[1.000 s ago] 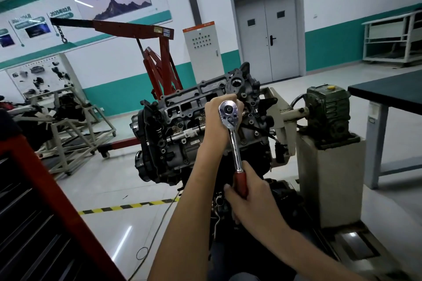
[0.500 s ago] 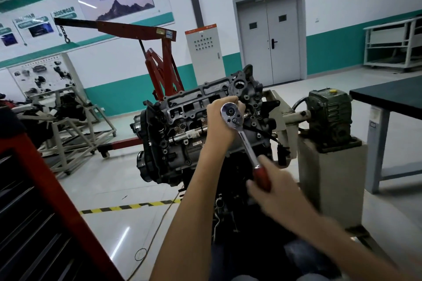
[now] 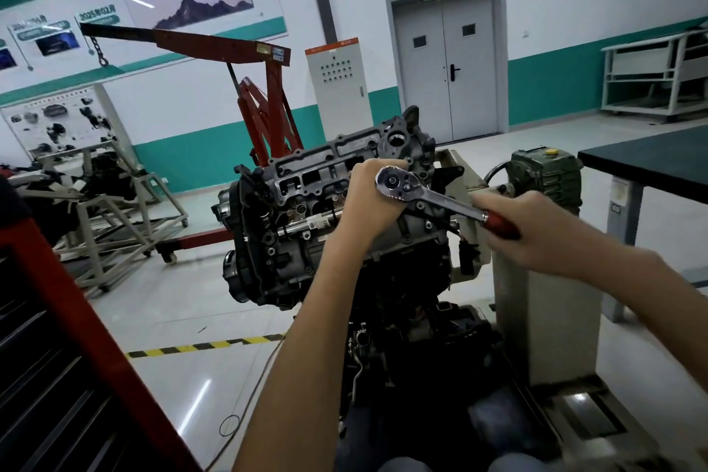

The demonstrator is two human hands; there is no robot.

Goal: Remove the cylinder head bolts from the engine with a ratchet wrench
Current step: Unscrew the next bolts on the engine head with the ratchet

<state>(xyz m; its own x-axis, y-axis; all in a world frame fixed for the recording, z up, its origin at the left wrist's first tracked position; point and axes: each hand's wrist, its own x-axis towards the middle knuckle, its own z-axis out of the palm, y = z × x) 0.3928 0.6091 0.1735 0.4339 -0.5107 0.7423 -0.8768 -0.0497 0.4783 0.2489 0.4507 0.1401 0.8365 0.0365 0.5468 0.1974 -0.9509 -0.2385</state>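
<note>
Both hands on ratchet wrench (image 3: 435, 200), left hand (image 3: 366, 203) curled round head; right hand (image 3: 536, 232) gripping handle

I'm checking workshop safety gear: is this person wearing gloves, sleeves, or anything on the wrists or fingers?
No gloves: the left hand and the right hand are both bare. The left forearm and the right forearm are bare too, as far as the picture reaches, with no sleeve, cuff, watch or wristband in view. No ring shows on the fingers that can be seen.
</note>
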